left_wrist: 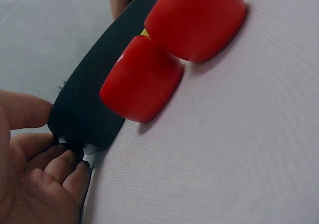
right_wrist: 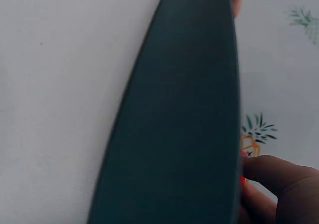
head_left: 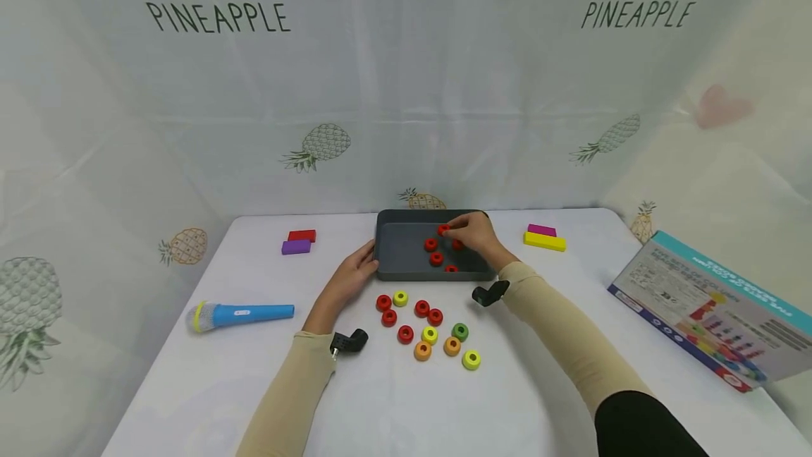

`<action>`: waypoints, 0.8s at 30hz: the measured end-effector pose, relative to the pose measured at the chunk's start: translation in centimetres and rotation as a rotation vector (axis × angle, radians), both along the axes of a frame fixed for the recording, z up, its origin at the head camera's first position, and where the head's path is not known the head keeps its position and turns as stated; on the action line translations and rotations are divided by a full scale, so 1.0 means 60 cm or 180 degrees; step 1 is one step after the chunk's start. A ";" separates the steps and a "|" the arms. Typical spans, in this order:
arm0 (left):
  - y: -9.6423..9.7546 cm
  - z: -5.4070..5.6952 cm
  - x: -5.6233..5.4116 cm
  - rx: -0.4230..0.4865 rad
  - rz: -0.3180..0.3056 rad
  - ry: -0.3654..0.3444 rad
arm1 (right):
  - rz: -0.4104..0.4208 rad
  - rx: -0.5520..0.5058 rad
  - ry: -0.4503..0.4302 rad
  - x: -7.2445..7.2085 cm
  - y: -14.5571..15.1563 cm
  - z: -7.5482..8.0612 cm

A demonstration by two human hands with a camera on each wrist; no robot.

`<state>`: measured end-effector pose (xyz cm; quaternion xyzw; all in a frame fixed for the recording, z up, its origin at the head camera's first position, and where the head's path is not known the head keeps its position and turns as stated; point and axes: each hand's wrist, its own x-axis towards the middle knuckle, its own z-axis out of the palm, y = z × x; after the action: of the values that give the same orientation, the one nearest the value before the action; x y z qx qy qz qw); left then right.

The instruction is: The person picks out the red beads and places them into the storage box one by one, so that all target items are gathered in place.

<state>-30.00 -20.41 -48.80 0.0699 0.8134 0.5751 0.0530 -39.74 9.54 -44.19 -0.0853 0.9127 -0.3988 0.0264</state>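
Pinching one red bead in the right grip, with thumb and fingers close together on it. Held inside the far right part of the dark gray tray; hard to tell if touching the bottom. Holding the tray at its left side with the left grip, thumb on the wall and fingers curled in by the bottom edge.

For the bead: looks light and hard, and not easy to break. Maybe a bit slippery, with smooth, shiny, round sides, and may roll if dropped on its edge. Best to pinch by two sides across from each other, just with fingertips. For the tray: looks stiff and probably light, so best to hold by a wall.

In the tray, at least four other red beads, near the right grip and easy to bump. All around, the tray wall, to reach over. On the tabletop, just in front of the tray, loose red beads, yellow beads, orange beads and a green bead. Farther off, not in the way: a blue microphone, a red block, a purple block, a yellow block, a pink block and a big toy box.
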 end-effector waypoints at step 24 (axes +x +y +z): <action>0.002 -0.001 -0.004 -0.0002 0.0043 -0.0061 | -0.0050 0.0300 -0.0004 -0.006 -0.004 -0.027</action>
<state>-30.25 -20.28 -48.89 0.0589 0.8134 0.5759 0.0570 -40.10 9.32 -45.81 -0.0765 0.9311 -0.3556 0.0279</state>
